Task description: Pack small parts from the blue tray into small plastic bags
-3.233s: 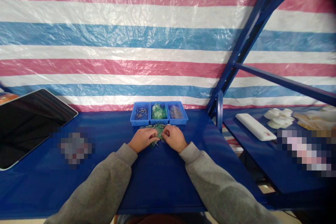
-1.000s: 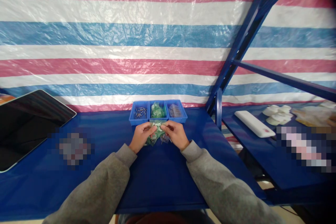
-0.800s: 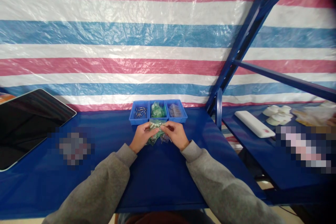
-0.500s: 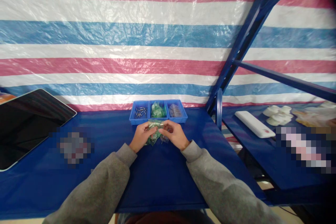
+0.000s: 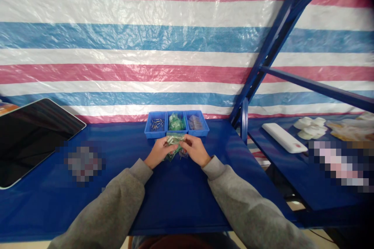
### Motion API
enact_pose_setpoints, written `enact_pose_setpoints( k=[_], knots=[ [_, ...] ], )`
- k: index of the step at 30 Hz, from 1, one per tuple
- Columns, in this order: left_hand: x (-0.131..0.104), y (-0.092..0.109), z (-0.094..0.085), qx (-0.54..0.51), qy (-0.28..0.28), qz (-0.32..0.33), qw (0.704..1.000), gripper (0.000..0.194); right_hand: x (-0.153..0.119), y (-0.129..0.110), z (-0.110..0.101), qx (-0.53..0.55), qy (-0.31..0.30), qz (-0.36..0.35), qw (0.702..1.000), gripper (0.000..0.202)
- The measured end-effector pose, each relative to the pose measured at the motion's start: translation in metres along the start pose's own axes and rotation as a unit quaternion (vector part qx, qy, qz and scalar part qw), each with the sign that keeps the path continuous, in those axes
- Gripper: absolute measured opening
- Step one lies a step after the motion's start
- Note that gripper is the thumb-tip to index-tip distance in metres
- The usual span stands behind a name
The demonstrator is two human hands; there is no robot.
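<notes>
Green-tinted clear plastic makes up the small bag [image 5: 175,135] pinched between both hands, just on the near side of three blue bins [image 5: 201,130] standing in a row. The left hand [image 5: 159,151] grips the bag's left side between thumb and fingers; the right hand [image 5: 196,149] grips its right side the same way. Its visible far edge runs left to right, roughly parallel to the row, and faces away from the person towards the middle bin. Hands cover the lower part, so which way its long axis lies cannot be told. More green packaging [image 5: 170,157] lies below the hands on the blue tabletop [image 5: 178,194]. The bins hold, left to right, thin metal pieces [image 5: 157,125], green bags [image 5: 175,123] and clear bags [image 5: 195,123]
</notes>
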State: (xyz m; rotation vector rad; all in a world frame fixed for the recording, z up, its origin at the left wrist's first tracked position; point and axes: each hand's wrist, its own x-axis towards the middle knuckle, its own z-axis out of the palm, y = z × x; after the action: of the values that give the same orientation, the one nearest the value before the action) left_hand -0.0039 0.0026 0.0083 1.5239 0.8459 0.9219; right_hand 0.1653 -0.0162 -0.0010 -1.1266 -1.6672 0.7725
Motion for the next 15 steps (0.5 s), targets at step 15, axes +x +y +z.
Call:
enact_pose_setpoints(
  k=[15],
  knots=[
    [0.0016, 0.0005, -0.0018, -0.018, 0.006, -0.005, 1.0, 0.026, 0.0013, -0.0022, -0.0013, -0.063, 0.024, -0.023, 0.997, 0.022]
  ],
)
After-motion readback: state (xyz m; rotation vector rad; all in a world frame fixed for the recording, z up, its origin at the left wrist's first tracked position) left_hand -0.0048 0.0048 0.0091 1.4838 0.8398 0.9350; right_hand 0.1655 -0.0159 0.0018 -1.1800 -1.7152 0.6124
